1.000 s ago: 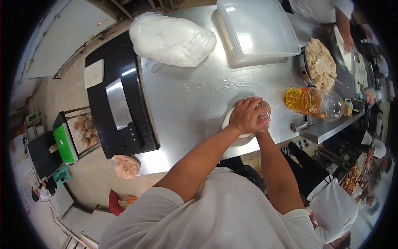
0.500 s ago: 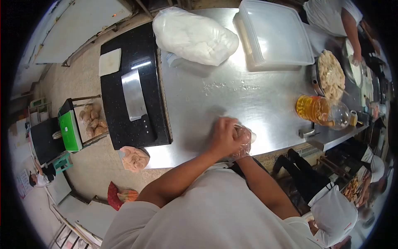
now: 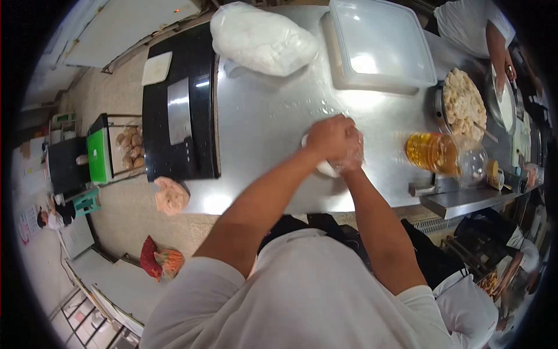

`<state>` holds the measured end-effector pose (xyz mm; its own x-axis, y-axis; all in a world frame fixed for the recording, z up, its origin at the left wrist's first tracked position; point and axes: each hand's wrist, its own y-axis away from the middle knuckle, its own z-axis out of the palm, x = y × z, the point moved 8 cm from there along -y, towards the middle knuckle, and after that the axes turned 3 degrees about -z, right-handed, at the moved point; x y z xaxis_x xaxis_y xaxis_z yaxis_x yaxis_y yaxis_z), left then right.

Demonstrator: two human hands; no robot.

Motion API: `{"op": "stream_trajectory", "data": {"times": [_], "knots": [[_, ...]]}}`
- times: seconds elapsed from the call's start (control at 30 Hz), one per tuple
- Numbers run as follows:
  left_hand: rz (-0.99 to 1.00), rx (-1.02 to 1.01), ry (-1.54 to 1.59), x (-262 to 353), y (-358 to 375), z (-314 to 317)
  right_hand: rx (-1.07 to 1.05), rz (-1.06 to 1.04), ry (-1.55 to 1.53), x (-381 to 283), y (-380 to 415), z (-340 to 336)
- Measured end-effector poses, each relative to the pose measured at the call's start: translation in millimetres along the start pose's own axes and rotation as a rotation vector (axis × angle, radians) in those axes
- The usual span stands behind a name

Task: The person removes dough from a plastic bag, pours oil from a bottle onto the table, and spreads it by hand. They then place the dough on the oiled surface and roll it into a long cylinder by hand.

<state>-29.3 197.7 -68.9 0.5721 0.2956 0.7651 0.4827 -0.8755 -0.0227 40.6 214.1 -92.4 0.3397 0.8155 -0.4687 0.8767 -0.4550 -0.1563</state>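
A piece of white dough (image 3: pixel 328 169) lies on the steel table under both my hands, mostly covered by them. My left hand (image 3: pixel 330 138) presses down on it with curled fingers. Close against it, my right hand (image 3: pixel 352 152) wears a clear plastic glove and is also closed over the dough. The hands overlap, so some fingertips are hidden. To their right, a bottle of yellow oil (image 3: pixel 433 152) lies on its side. Water drops (image 3: pixel 325 109) are scattered just beyond my hands.
A bag of white dough (image 3: pixel 261 41) and a lidded plastic box (image 3: pixel 383 43) stand at the back. A cleaver (image 3: pixel 179 110) rests on the black slab (image 3: pixel 200 128). At right is a pan of pale pieces (image 3: pixel 464 104); people work beyond it.
My hands have moved away from the table's near edge toward its middle. They now lean onto the dough with straighter arms. The camera view has shifted slightly.
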Motion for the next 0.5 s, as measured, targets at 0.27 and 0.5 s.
{"op": "stream_trajectory", "data": {"times": [0.27,0.5], "knots": [[0.047,-0.257,-0.02,-6.8,94.1,11.1,0.029,-0.204,-0.42,-35.0,112.2,-30.3],[-0.078,-0.044,-0.291,-3.3,158.2,43.3,0.287,-0.002,-0.205,-33.6,118.4,-23.2]]}}
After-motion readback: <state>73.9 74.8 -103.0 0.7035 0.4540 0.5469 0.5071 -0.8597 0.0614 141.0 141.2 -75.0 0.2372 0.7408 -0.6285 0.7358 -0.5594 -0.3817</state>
